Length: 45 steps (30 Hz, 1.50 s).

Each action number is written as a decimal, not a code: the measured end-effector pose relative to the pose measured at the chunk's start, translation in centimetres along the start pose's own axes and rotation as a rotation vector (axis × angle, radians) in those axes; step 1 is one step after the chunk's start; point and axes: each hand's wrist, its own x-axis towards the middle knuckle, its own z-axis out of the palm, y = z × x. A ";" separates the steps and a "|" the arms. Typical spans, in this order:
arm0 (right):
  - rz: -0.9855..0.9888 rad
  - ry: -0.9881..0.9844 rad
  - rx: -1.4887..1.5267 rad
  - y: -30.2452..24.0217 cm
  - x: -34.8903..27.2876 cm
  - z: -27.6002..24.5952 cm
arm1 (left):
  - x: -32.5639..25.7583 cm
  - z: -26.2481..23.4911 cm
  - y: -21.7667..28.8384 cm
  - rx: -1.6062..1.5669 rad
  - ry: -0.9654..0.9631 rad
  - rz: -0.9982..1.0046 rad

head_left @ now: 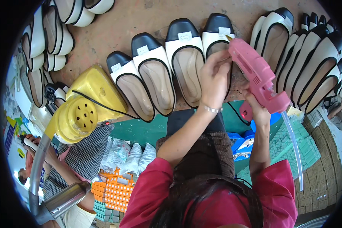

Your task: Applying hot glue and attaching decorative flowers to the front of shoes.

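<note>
My right hand (256,108) grips the handle of a pink glue gun (252,62). A long clear glue stick (294,144) hangs from its back end. The nozzle points at the white tab on the toe of a white flat shoe with a black toe cap (218,23); whether it touches cannot be told. My left hand (214,78) lies over that shoe's opening, fingers curled beside the gun's front, partly hidden by it. What they hold is hidden. To its left stand similar shoes: one (186,68), another (155,76) and a third (131,87).
More flats stand packed on the right of the table (311,64) and at the far left (57,30). A yellow machine (98,89) with a vented round duct and metal pipe stands left. A cord crosses it. Beyond it is another person's arm (64,167).
</note>
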 end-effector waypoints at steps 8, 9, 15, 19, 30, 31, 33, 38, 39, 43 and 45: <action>0.019 0.028 0.072 -0.4 -0.1 -0.1 | -7.5 7.4 1.0 0.867 -0.645 1.097; 0.019 0.037 0.081 -0.4 -0.2 -0.5 | -7.4 8.2 0.4 0.926 -0.727 1.129; 0.001 0.043 0.104 0.2 -0.3 -0.2 | -6.0 8.3 0.4 1.116 -0.933 1.273; -0.001 0.026 0.128 0.4 -0.4 -0.3 | -5.8 8.3 -0.4 0.984 -0.803 1.256; 0.012 -0.059 0.045 0.3 0.1 -0.1 | -0.4 1.4 -0.8 0.005 0.159 0.187; 0.038 -0.081 0.016 -0.1 0.3 -0.1 | 0.3 1.1 -0.9 -0.050 0.124 0.150; -0.002 -0.054 0.068 0.1 0.9 0.6 | 1.2 1.1 -1.1 -0.133 0.084 0.128; -0.041 -0.047 0.065 0.4 1.5 0.6 | 2.7 1.2 -1.3 -0.249 0.043 0.137; -0.057 -0.044 0.016 0.1 1.5 0.7 | 2.7 1.1 -1.3 -0.256 0.040 0.131; -0.078 -0.037 -0.037 0.0 1.6 0.7 | 2.7 0.9 -1.3 -0.240 0.023 0.124; -0.050 -0.023 -0.022 0.0 1.5 0.6 | 2.8 1.1 -1.4 -0.243 0.027 0.125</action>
